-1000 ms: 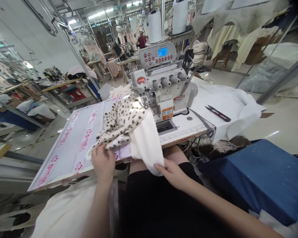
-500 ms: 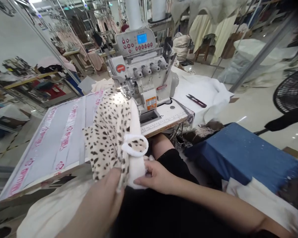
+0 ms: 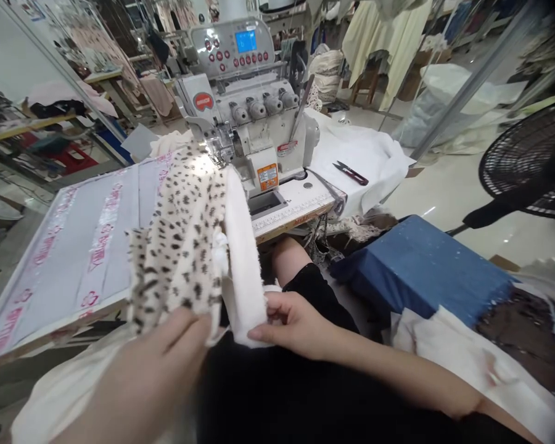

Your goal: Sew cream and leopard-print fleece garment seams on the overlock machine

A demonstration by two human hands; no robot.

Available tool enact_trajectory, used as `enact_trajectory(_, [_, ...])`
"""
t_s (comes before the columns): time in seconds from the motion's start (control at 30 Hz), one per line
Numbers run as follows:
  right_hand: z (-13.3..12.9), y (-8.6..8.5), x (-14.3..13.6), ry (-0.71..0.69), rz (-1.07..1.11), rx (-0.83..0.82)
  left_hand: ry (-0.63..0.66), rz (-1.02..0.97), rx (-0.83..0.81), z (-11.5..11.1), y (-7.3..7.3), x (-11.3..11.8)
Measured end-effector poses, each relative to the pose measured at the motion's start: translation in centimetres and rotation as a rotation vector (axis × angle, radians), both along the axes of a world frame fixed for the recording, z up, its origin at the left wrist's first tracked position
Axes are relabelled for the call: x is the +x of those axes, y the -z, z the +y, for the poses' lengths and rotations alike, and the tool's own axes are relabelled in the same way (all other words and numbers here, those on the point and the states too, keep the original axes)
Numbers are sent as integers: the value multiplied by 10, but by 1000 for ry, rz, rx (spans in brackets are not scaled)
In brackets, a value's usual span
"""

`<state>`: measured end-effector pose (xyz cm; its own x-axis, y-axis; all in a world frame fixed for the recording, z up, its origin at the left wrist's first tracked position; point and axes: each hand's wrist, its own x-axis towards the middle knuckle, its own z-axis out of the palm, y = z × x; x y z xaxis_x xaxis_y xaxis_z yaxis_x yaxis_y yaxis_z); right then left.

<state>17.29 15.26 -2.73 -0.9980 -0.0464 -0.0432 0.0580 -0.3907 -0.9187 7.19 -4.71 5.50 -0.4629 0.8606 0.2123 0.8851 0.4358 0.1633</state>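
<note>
A cream fabric piece with dark spots (image 3: 178, 246) runs from the needle area of the overlock sewing machine (image 3: 254, 123) down toward my lap. My left hand (image 3: 166, 357), blurred, is closed on the lower edge of this spotted fabric. Beside it hangs a white fluffy fabric strip (image 3: 244, 253), which also leads up to the machine's presser foot. My right hand (image 3: 289, 324) pinches the lower end of that strip between thumb and fingers. Between the two fabrics a gap shows near my hands.
Thread snips (image 3: 350, 173) lie on white cloth right of the machine. A table extension (image 3: 69, 246) covered in printed film is at left. Blue cloth (image 3: 425, 265) drapes a surface at right, near a black fan (image 3: 531, 166). Cream fabric (image 3: 69, 388) hangs low at left.
My left hand has moved left and down with the spotted fabric, away from the white strip. The white loop that curled over the fabrics has opened out. The camera view has shifted.
</note>
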Motion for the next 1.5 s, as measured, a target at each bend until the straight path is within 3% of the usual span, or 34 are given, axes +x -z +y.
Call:
enact_trajectory(0.1, [-10, -8, 2, 22, 31, 85, 179, 234, -21, 32, 11, 24])
enact_trajectory(0.27, [-4, -11, 14, 53, 91, 286, 82, 178, 148, 38, 23, 35])
enact_trajectory(0.37, [-5, -12, 21, 58, 60, 292, 19, 39, 184, 34, 28, 37])
enact_trajectory(0.5, [-8, -15, 22, 109, 53, 257, 9, -172, 257, 38, 24, 38])
enact_trajectory(0.6, [-9, -19, 21, 176, 167, 359, 39, -244, 309, 39, 20, 39])
enact_trajectory(0.77, [-14, -22, 24, 234, 334, 594, 76, -216, 331, 38, 19, 39])
enact_trajectory(1.0, [-16, -22, 24, 275, 405, 755, 107, -171, 337, 43, 18, 40])
enact_trajectory(1.13, [-13, -22, 27, 239, 423, 808, 135, -170, 359, 44, 19, 39])
enact_trajectory(1.23, [-6, -28, 28, 118, 419, 862, 143, -188, 331, 44, 19, 36])
enact_trajectory(1.3, [1, -34, 26, 127, 469, 951, 150, -193, 316, 45, 17, 35])
enact_trajectory(1.43, [18, -49, 14, 284, 746, 1200, 202, -135, 306, 49, 9, 34])
enact_trajectory(1.5, [24, -55, 6, 177, 875, 1343, 240, -112, 294, 48, 5, 34])
